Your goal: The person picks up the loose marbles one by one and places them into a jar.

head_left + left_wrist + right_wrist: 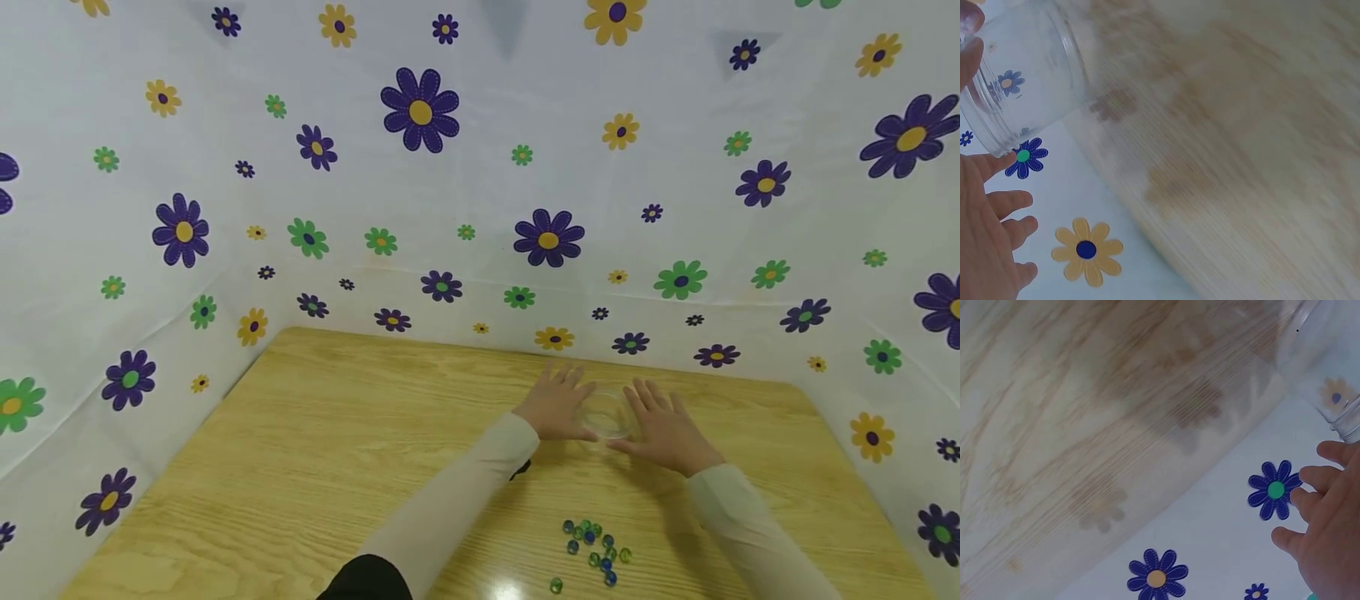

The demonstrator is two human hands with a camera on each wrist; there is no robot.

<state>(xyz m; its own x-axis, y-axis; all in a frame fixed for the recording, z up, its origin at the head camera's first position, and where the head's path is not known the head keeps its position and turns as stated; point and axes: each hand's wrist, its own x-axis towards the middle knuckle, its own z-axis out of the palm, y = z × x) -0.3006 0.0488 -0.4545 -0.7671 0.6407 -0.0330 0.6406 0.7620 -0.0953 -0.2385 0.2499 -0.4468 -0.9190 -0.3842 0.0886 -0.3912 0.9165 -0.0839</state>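
A clear, see-through jar [606, 417] with a threaded rim is between my two hands, toward the far right of the table. My left hand [553, 406] touches its left side, the fingers spread and fairly straight. On the opposite side is my right hand [667, 429], also with spread fingers, its thumb and index finger close to the jar. The left wrist view has the threaded end of the jar [1035, 69] by my left index fingertip. In the right wrist view only part of the jar [1316, 356] shows. Its contact with the table cannot be made out clearly.
Several blue and green glass marbles [590, 537] lie loosely grouped on the wooden table [337, 433], nearer to me than the jar. One green marble [556, 586] sits apart at the front. A white flower-patterned sheet [465, 183] rises behind the table and along both sides.
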